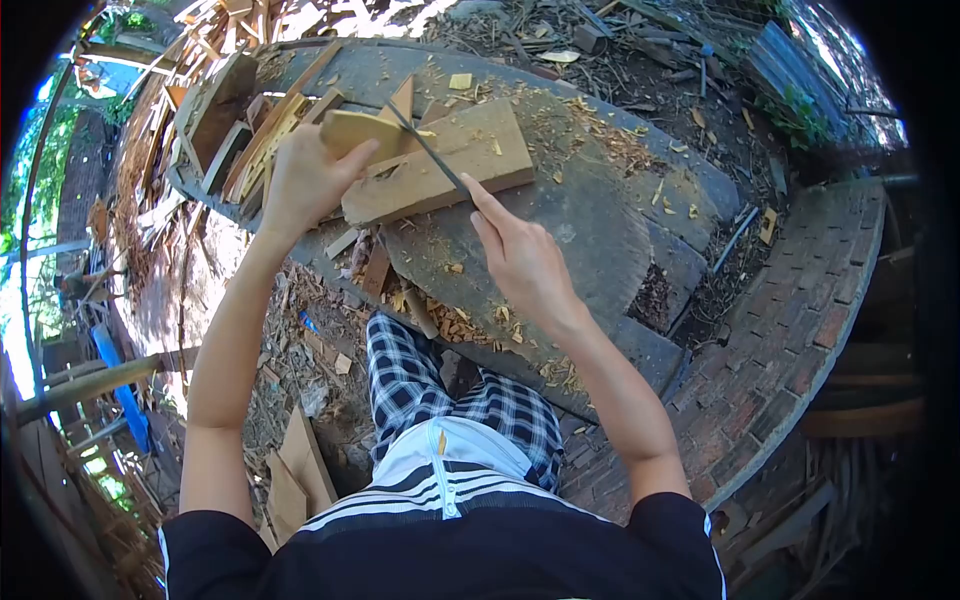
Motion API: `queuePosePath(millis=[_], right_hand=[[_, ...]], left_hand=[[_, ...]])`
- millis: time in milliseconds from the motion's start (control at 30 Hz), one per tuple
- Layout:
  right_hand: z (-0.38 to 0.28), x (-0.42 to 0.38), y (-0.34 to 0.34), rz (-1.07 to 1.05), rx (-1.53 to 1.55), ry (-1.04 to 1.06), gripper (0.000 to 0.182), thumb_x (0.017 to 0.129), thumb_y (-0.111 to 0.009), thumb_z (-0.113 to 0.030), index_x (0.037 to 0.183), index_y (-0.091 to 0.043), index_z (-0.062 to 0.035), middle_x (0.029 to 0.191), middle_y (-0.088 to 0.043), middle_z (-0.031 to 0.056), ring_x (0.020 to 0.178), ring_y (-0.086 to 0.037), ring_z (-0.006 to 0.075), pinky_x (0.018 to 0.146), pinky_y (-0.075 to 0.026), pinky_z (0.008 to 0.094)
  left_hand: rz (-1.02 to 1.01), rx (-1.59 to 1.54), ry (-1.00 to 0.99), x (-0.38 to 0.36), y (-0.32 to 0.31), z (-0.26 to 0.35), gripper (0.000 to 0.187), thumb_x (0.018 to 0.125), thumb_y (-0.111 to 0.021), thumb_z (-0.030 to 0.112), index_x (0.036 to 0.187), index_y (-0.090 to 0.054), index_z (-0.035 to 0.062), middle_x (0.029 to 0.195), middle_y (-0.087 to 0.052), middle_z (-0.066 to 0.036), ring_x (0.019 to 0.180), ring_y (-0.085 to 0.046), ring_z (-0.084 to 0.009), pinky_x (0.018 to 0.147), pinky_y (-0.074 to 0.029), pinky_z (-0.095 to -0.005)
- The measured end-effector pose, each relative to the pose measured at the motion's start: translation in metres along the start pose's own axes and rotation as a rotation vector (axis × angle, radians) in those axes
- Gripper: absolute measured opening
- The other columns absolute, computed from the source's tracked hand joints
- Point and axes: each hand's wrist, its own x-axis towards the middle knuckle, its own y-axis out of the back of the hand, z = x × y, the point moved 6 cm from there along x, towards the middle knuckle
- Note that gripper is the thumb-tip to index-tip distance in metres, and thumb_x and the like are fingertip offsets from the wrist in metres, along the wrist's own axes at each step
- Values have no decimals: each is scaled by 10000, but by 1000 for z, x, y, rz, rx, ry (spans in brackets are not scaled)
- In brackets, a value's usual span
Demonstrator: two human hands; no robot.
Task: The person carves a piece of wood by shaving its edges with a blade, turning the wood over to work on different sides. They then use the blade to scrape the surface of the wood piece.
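A yellowish piece of wood (362, 131) is gripped by my left hand (303, 180), its near end covered by my palm and thumb. It is held over the left part of a thick wooden block (455, 160). My right hand (525, 252) is closed around the handle of a long, dark, narrow-bladed knife (428, 148). The blade slants up and left across the block, its far part beside the held piece. Whether the edge touches the wood cannot be made out. Beneath the block is a worn wooden work surface (585, 240).
Wood offcuts (265, 135) crowd the surface's left end. Chips and shavings (625, 150) are scattered at the right and along the near edge. A brick ledge (770, 350) curves along the right side. Boards (300, 465) lean by my left leg, and more scrap wood lies beyond.
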Motion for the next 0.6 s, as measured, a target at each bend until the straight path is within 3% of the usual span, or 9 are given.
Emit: queuePosePath(millis=[67,167,233,300,333,433,500,533,600], right_hand=[[-14,-11,9,-14,206,12,429,994,-449,-278,1422,-437,-299,768,-656,224,778,-640,445,696,-496,501],[21,8,-14,16,133,-88,430,998,-439,-273,1428,-436,-286,755,-648,224,758,-637,438,677,-474,504],[5,21,2,127,139,77,430,1002,-432,-269,1432,-434,-274,741,-638,228,727,-630,428,664,-463,504],[2,4,-2,-54,95,-102,428,1005,-428,-275,1433,-433,-279,737,-631,232,705,-624,427,670,-461,508],[-7,-4,1,17,114,15,437,1005,-430,-273,1441,-421,-286,744,-636,231,708,-631,421,673,-467,503],[1,-4,-8,-19,144,-85,447,1002,-440,-257,1446,-413,-291,749,-634,235,704,-629,423,667,-465,500],[37,8,-25,47,72,-28,451,1001,-442,-252,1449,-408,-290,753,-634,239,711,-629,429,665,-464,502],[32,18,-19,115,11,31,455,1000,-444,-247,1451,-403,-289,757,-634,244,719,-628,435,663,-462,504],[10,7,-7,62,38,1,452,1001,-439,-250,1450,-403,-287,769,-639,248,741,-628,446,675,-468,512]], left_hand=[[4,38,-16,3,1,14,315,798,-723,276,748,-691,-33,619,-683,-118,537,-675,-188,557,-527,-312],[0,-157,83,5,0,-4,362,793,-713,300,751,-679,-59,577,-660,-127,497,-656,-220,549,-526,-330],[27,-135,24,11,1,2,380,791,-706,306,740,-675,-69,563,-654,-127,498,-658,-216,540,-527,-335],[16,-93,17,4,2,2,398,789,-699,312,729,-672,-80,548,-648,-127,498,-660,-212,531,-529,-340],[2,-60,24,8,2,7,403,788,-690,314,720,-671,-83,541,-647,-124,503,-664,-210,529,-532,-342],[5,-42,44,9,5,19,397,779,-676,299,671,-663,-83,544,-648,-131,505,-666,-219,530,-532,-351],[-32,-76,132,8,7,19,419,779,-672,298,643,-643,-98,547,-644,-152,510,-667,-246,539,-533,-359],[-14,-73,120,14,4,15,419,779,-672,298,643,-643,-98,547,-644,-152,510,-667,-246,539,-533,-359],[201,78,-198,12,-1,14,437,777,-682,302,622,-634,-103,539,-639,-157,492,-663,-237,527,-537,-346]])
